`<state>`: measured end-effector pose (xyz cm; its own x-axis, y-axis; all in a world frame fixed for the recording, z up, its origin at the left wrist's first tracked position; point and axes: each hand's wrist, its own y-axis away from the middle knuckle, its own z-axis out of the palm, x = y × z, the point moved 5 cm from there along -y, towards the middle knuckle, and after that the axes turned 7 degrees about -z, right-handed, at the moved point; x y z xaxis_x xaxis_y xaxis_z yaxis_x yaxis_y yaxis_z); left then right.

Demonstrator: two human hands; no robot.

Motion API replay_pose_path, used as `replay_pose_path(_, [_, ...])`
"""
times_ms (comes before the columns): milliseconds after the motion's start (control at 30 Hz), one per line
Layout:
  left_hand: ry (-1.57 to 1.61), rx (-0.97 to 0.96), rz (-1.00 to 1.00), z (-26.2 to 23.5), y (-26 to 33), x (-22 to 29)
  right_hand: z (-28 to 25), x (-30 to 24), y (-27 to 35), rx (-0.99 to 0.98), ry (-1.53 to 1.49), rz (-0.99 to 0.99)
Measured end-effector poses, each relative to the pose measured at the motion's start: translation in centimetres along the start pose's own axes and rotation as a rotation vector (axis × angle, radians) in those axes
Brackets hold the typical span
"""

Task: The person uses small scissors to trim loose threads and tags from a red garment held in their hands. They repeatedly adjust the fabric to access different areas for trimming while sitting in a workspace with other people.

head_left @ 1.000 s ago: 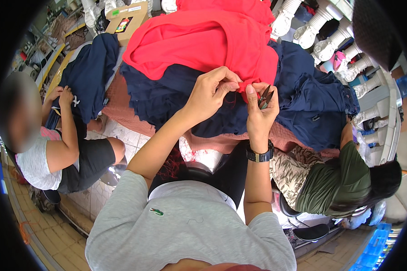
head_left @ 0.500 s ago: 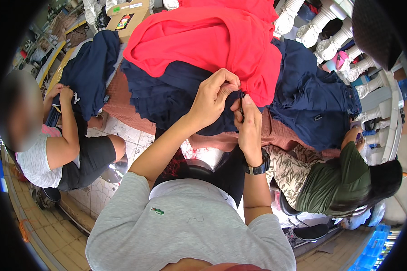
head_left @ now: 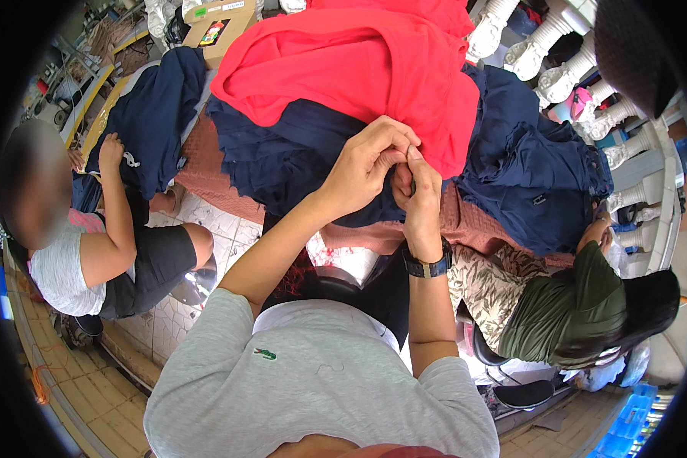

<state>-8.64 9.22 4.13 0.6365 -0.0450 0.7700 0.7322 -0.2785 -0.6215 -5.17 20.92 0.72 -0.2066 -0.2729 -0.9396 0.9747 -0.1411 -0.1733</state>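
My left hand [head_left: 365, 162] is closed in a pinch at the near edge of a red garment [head_left: 328, 65]. Whatever lies between its fingertips is too small to make out. Right beside it my right hand [head_left: 421, 191] is closed, its thumb and fingertips meeting the left fingers. A sliver of a small dark tool [head_left: 413, 186] shows inside the right hand; its shape is mostly hidden. The red garment lies heaped over a pile of navy garments [head_left: 275, 164].
More navy garments [head_left: 523, 168] lie to the right, over a brown cloth [head_left: 206, 164]. A cardboard box [head_left: 220, 30] and white balusters [head_left: 557, 80] stand behind. Co-workers sit close on both sides: one in a grey top [head_left: 61, 263], one in a green top [head_left: 546, 320].
My fingertips have come together, and the dark tool in my right hand is now mostly covered. The left co-worker's hands have moved apart.
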Motion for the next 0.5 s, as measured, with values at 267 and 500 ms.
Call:
replay_pose_path(267, [-0.27, 0.002, -0.029, -1.6, 2.1, 2.1, -2.6, -4.0, 0.9, 0.307, 0.358, -0.461])
replay_pose_path(500, [-0.421, 0.117, 0.053, 1.7, 1.2, 0.5, -2.6, -3.9, -0.9, 0.207, 0.268, -0.287])
